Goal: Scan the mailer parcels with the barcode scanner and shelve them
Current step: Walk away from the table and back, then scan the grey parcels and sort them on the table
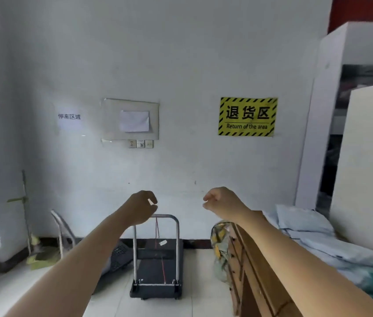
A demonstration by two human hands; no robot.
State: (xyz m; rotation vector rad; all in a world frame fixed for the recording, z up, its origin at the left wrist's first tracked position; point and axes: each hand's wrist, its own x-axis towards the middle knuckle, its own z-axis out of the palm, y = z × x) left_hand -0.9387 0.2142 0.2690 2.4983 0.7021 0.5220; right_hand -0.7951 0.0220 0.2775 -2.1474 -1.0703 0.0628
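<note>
Head view, facing a white wall, with both bare forearms stretched forward and raised.

Left hand (142, 207) held up before the wall, just above the handle of a black platform trolley (156, 271). Fingers curled in toward the thumb, with a small white sliver at the fingertips. Cannot tell whether pinched there or only a glint.

Right hand (223, 202) level with the left and well apart from it, its forearm crossing above the left edge of the wooden desk (249, 259). Fingers loosely curled, thumb and forefinger a little apart, gripping nothing that shows.

On the desk top, toward its far edge: pale blue-white mailer parcels (304, 223), piled flat and lying against a white board (368, 168) along the right edge. Nearer along the same edge, more of them in teal, too blurred to make out.

Left of the desk and apart from it, on the tiled floor: the trolley, handle upright, with a red string (158, 229) hanging from the handle down to the deck.

Just beside the desk's far left corner, on the floor: a yellow-patterned bag (221, 243).

On the wall above that corner: a yellow-and-black sign (247, 116) reading "Return of the area".

Behind the board, at the far right: a white shelf unit (332, 110).

By the wall at the left: a green-handled broom (26, 213).
</note>
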